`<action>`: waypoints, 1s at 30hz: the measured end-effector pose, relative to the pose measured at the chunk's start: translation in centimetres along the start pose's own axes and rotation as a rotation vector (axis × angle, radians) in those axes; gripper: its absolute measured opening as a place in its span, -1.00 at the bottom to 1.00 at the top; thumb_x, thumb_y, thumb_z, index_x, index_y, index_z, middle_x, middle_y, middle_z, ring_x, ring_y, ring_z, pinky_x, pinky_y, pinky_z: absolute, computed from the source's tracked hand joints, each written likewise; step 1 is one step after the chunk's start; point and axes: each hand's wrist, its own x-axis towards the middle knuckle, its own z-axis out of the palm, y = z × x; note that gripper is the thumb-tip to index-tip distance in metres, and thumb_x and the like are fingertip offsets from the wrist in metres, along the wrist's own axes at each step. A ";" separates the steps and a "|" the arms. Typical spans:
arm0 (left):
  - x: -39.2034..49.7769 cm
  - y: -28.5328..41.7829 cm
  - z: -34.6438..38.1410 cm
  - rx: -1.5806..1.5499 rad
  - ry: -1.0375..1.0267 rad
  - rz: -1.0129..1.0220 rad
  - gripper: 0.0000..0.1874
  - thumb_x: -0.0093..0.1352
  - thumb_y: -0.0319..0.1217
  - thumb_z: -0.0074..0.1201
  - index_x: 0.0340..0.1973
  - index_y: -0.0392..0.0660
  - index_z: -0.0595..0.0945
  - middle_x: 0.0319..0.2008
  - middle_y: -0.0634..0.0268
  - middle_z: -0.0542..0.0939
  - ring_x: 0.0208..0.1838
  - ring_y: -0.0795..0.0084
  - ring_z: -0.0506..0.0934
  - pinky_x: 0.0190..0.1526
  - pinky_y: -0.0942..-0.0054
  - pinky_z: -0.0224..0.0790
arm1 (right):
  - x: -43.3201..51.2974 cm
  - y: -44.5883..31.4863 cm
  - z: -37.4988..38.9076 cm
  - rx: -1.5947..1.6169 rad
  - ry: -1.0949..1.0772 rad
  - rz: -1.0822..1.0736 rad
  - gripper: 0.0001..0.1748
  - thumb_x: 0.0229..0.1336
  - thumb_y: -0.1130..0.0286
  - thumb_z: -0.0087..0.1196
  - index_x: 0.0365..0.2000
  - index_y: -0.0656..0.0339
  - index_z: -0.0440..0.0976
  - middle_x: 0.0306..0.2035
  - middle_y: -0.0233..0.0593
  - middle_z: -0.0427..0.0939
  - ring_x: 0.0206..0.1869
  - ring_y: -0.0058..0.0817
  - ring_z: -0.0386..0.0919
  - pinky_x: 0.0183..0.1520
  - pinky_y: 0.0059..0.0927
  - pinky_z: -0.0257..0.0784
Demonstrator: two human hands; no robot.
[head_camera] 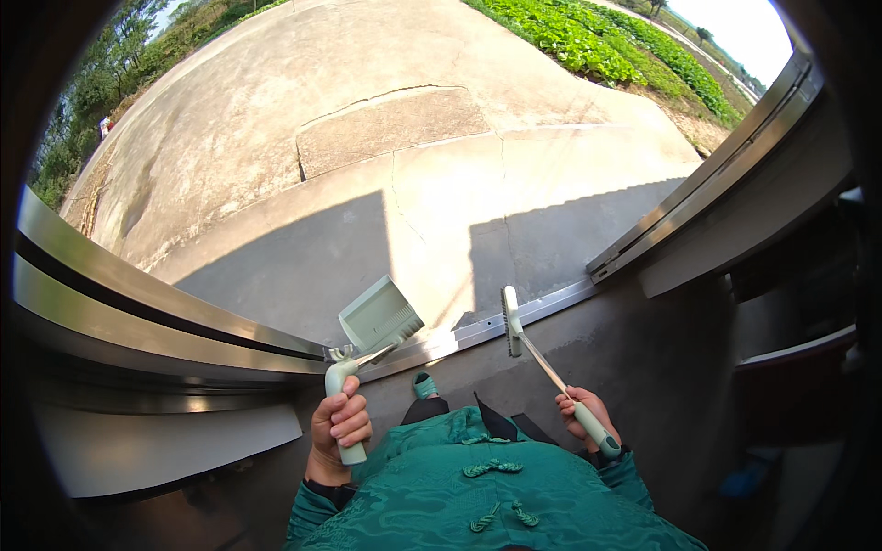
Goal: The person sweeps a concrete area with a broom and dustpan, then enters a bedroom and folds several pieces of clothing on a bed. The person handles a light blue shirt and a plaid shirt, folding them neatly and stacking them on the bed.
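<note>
My left hand (pixel 339 428) is wrapped around the pale green handle of a long-handled dustpan (pixel 377 313). Its pan, with a row of comb teeth along one side, hangs out over the doorway. On the other side, my right hand (pixel 586 417) grips the rod of a broom (pixel 544 361) just above its pale green grip. The broom's narrow head (pixel 510 321) carries dark bristles and appears above the metal door sill (pixel 475 333). Dustpan and broom are apart. From this angle I cannot tell whether either touches the floor.
Metal door frames rise at the left (pixel 172 310) and right (pixel 703 172). Outside lies a cracked concrete yard (pixel 386 131), partly shaded, with leafy crops (pixel 579 41) beyond. A green shoe (pixel 425 385) stands just inside the sill. The indoor floor (pixel 661 372) is dark.
</note>
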 end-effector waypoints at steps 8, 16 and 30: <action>7.6 7.6 2.5 -0.045 -0.026 0.086 -0.92 0.45 -0.47 -0.15 -0.19 -0.13 0.31 -0.62 0.40 0.36 -0.66 0.58 0.42 -0.65 0.54 0.34 | 4.9 -5.6 7.6 0.247 -0.097 0.093 -0.75 0.35 0.39 -0.12 -0.31 0.45 0.28 -0.53 -0.37 0.35 -0.59 -0.69 0.37 -0.55 -0.71 0.44; 15.2 11.7 3.6 -0.085 -0.091 0.223 -0.83 0.48 -0.32 -0.13 -0.15 -0.13 0.34 -0.61 0.39 0.37 -0.64 0.56 0.41 -0.59 0.51 0.33 | 12.7 -13.3 13.4 0.320 -0.107 0.214 -0.80 0.32 0.42 -0.21 -0.33 0.40 0.24 -0.48 -0.29 0.37 -0.59 -0.62 0.40 -0.53 -0.69 0.47; 32.3 23.8 7.1 0.056 0.101 0.501 -0.73 0.44 -0.29 -0.09 -0.54 0.01 0.35 -0.66 0.46 0.36 -0.64 0.59 0.31 -0.50 0.54 0.28 | 27.3 -31.9 24.7 0.297 -0.117 0.240 -0.81 0.33 0.46 -0.20 -0.23 0.44 0.18 -0.42 -0.22 0.35 -0.57 -0.63 0.37 -0.56 -0.70 0.46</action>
